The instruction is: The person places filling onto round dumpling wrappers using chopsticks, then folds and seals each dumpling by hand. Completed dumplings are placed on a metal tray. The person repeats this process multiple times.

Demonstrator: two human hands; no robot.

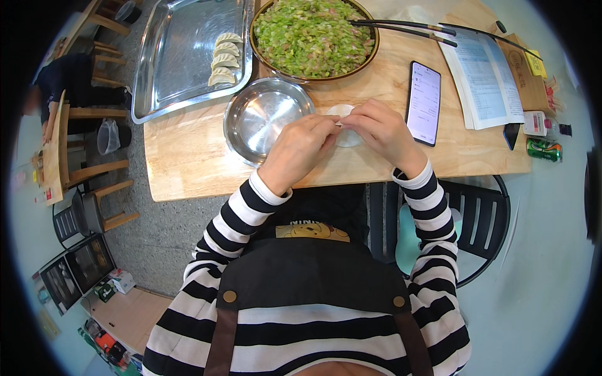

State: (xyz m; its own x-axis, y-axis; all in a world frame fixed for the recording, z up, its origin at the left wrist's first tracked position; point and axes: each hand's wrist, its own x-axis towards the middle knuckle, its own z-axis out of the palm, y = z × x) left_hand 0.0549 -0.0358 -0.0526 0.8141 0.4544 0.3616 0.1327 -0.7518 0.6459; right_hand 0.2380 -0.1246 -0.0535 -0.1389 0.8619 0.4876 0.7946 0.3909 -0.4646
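Observation:
My left hand (302,145) and my right hand (383,134) meet at the fingertips over the wooden table, pinching a small piece of pale dough (339,123) between them. Under and behind the fingers lie pale round dough wrappers (350,139), partly hidden. Beside my left hand stands a shallow steel bowl (256,117) with nothing visible in it. Farther back is a large brown-rimmed bowl (310,81) heaped with chopped green filling (310,37), with black chopsticks (404,27) resting in it. At the back left, several pleated dumplings (224,61) form a column in a steel tray (155,61).
Right of my right hand lies a lit smartphone (423,103). Beyond it are an open book (484,80), a cardboard box (526,70), a small bottle (541,124) and a green can (544,150). A black chair (475,221) stands at the near table edge. Another person (70,80) bends over a table at far left.

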